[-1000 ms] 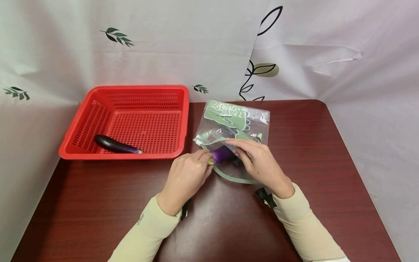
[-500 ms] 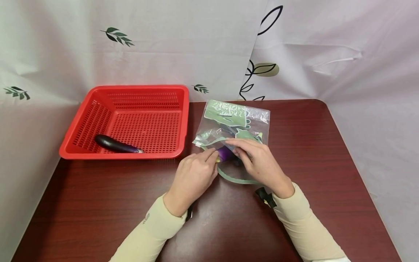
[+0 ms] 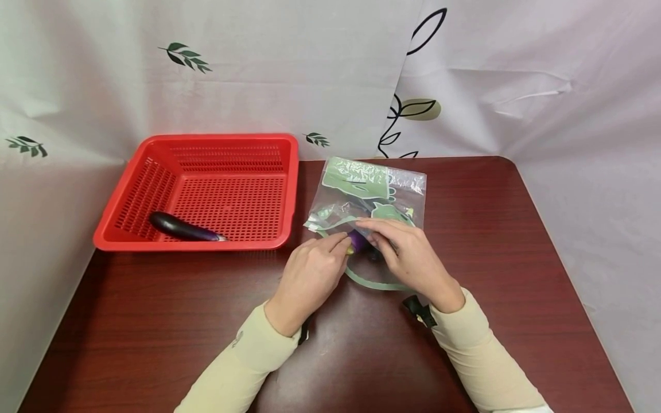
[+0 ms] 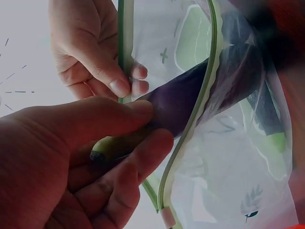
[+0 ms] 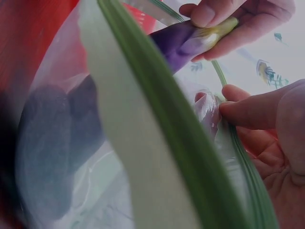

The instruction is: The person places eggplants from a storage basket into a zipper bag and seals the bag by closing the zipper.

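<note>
My left hand [image 3: 312, 269] pinches a purple eggplant [image 4: 176, 98] at its yellow-green stem end, thumb on top and fingers beneath. The eggplant reaches through the open mouth of a clear zip bag [image 3: 408, 182] with green prints, its far part inside the plastic. With thumb and fingers, my right hand [image 3: 413, 255] pinches the green zip edge [image 5: 238, 157] on the bag's near right side. Deeper in the bag, the left wrist view shows another dark eggplant [image 4: 267, 112] with a green tip, blurred by the film. A pale zip slider [image 4: 167, 217] sits at one end of the zip.
Left of the bag stands a red perforated plastic basket [image 3: 196, 246]. One dark eggplant [image 3: 183, 227] lies in it along the near wall. The brown wooden table [image 3: 516, 275] extends to both sides, and a white patterned curtain [image 3: 258, 69] hangs behind it.
My left hand has moved to the right, taking the eggplant further into the bag, so less of it shows outside. The right hand stays in place at the bag's edge.
</note>
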`<state>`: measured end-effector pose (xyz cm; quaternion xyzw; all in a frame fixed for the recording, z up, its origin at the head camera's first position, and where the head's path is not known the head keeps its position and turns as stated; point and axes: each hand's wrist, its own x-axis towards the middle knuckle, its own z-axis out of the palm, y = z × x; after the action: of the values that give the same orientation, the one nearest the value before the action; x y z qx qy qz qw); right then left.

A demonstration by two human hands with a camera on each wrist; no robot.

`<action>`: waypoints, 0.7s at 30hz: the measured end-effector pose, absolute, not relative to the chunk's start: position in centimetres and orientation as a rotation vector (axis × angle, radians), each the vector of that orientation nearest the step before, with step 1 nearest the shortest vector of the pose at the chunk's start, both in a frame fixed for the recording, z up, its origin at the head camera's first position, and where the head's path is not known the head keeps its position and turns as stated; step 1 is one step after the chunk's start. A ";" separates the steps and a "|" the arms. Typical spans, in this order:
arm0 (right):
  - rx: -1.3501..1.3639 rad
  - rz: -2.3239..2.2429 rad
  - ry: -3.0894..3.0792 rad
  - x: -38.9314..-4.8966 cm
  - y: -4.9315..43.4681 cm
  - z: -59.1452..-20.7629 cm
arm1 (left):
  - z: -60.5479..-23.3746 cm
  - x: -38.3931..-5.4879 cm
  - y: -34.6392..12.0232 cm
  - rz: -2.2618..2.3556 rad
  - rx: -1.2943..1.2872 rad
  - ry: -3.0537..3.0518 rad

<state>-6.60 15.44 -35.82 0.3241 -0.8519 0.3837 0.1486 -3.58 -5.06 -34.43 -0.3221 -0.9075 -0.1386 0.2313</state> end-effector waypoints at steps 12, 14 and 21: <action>0.940 1.120 -2.438 -6.6 15.4 -35.9 | -35.1 -4.2 -4.5 -0.393 -0.879 -2.484; 0.939 1.122 -2.438 -6.6 15.4 -35.9 | -35.2 -4.3 -4.4 -0.385 -0.877 -2.478; 0.929 1.113 -2.451 -6.5 15.4 -35.9 | -35.5 -4.5 -4.0 -0.371 -0.864 -2.481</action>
<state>-6.49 15.39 -35.90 0.3228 -0.8514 0.3867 0.1464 -4.48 -4.04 -35.48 -0.3158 -0.9073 -0.1359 0.2419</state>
